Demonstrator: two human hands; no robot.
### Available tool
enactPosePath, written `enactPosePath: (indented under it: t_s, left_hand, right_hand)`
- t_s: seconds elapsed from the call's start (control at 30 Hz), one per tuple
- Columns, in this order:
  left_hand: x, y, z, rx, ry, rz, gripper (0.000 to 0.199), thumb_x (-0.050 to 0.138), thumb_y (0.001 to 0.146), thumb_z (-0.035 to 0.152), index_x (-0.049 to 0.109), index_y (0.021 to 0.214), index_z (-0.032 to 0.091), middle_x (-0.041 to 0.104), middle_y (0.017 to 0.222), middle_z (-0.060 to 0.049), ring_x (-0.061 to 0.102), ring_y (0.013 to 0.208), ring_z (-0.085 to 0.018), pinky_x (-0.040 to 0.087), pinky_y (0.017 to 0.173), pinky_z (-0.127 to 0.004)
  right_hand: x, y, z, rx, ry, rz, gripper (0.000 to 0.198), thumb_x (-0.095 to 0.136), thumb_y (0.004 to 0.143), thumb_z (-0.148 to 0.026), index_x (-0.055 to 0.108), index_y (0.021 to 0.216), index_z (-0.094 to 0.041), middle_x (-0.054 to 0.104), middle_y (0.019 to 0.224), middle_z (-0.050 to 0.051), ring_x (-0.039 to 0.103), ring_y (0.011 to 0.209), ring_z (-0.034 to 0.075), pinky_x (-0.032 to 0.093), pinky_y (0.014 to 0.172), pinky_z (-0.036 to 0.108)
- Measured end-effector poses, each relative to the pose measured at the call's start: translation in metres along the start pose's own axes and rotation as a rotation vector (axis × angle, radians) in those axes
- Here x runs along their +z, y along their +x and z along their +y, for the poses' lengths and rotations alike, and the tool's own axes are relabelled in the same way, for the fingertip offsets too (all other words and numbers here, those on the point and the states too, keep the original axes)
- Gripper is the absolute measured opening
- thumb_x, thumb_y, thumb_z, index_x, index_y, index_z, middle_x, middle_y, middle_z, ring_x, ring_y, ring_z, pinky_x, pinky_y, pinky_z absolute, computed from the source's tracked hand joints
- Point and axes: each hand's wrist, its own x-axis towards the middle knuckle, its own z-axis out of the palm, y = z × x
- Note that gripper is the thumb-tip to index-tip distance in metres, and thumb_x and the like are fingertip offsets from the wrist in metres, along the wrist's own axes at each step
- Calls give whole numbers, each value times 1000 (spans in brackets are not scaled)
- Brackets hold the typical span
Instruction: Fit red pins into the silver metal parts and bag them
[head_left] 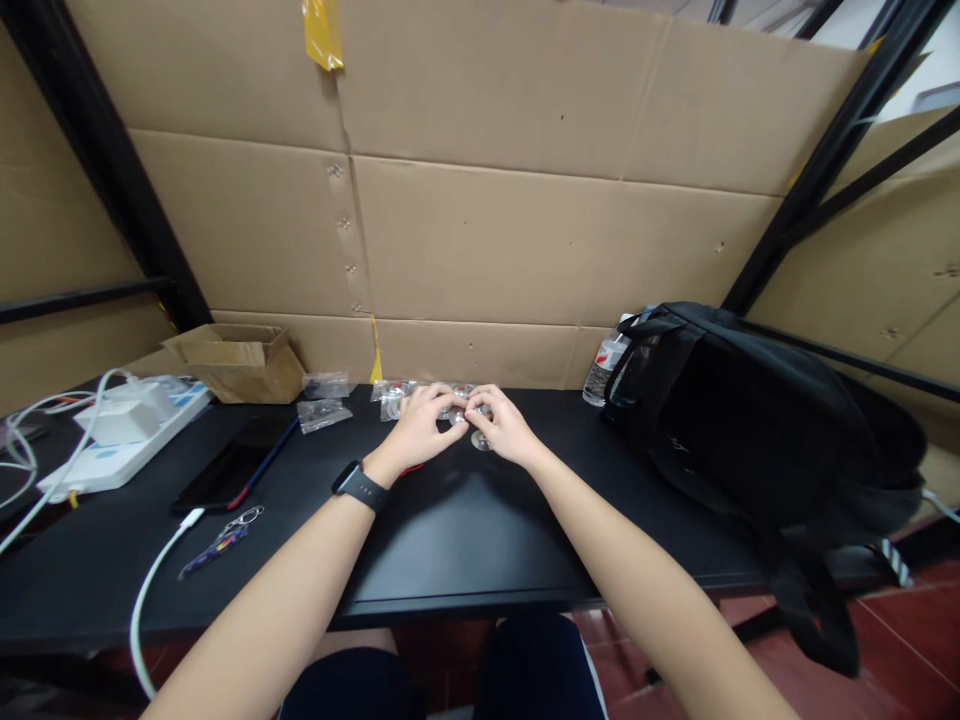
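Note:
My left hand [421,425], with a dark watch on the wrist, is at the far middle of the table, fingers curled and closed. Facing it, my right hand [506,425] pinches with thumb and fingertips. Their fingertips meet around something small and shiny, too small and covered to name. A round silvery piece [481,441] shows just under my right fingers. Behind both hands lie small clear plastic bags [390,398], partly hidden by the fingers. A bit of something red [412,469] peeks out beside my left wrist.
A black backpack [735,430] and a water bottle [602,370] stand at the right. Leftward are an open cardboard box [247,365], clear packets [324,412], a phone [232,465], a keyring [221,545] and a power strip [135,440] with cables. Cardboard [487,250] walls the back.

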Motion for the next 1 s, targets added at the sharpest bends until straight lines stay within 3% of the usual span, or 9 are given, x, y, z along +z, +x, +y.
enactPosePath:
  t_s: [0.13, 0.3, 0.47, 0.63, 0.77, 0.83, 1.0]
  left_hand:
    - [5, -1, -5, -26, 59, -58, 22, 68, 88, 39, 75, 106, 29, 65, 116, -5, 52, 114, -28, 39, 101, -44]
    - [4, 0, -13, -46, 44, -108, 19, 69, 88, 43, 80, 83, 29, 65, 111, -3, 53, 111, -27, 37, 103, -44]
    - [8, -1, -21, -104, 49, -264, 12, 75, 82, 40, 81, 86, 30, 70, 103, -3, 57, 109, -28, 40, 98, -42]
    - [1, -1, -27, -50, -7, -370, 21, 63, 89, 38, 80, 97, 29, 76, 102, -3, 65, 102, -23, 45, 93, -34]
    - [-18, -2, -40, -110, 133, -465, 21, 65, 84, 32, 78, 100, 29, 77, 104, -2, 66, 103, -25, 44, 95, -35]
    - [-24, -3, -46, -169, 210, -536, 20, 72, 78, 34, 78, 97, 29, 77, 104, -1, 66, 106, -27, 43, 94, -36]
    - [-23, -4, -49, -218, 182, -584, 10, 71, 78, 31, 77, 86, 28, 77, 95, 0, 68, 98, -23, 43, 87, -32]
  right_hand:
    - [-2, 0, 1, 16, -3, -25, 11, 58, 93, -28, 63, 88, -20, 55, 113, 6, 59, 104, 19, 52, 77, 27]
    - [-3, -1, 6, -29, -80, -113, 9, 62, 92, -29, 64, 89, -20, 57, 111, 6, 58, 105, 19, 50, 83, 30]
    - [-24, 3, 16, -30, -267, -148, 7, 62, 92, -26, 65, 92, -20, 63, 98, 5, 59, 91, 17, 47, 84, 30]
    - [-56, 3, 32, 156, -475, -317, 12, 66, 86, -25, 71, 95, -18, 68, 95, 6, 63, 84, 17, 46, 79, 27]
    - [-74, 0, 40, 311, -534, -551, 57, 87, 64, -40, 72, 114, -17, 70, 112, 10, 67, 92, 22, 50, 80, 27]
    - [-79, -1, 42, 359, -549, -621, 68, 91, 56, -39, 72, 117, -17, 71, 114, 10, 68, 94, 23, 51, 82, 27]
    - [-79, 0, 40, 447, -556, -610, 45, 87, 60, -29, 76, 102, -19, 76, 99, 4, 69, 86, 20, 49, 74, 24]
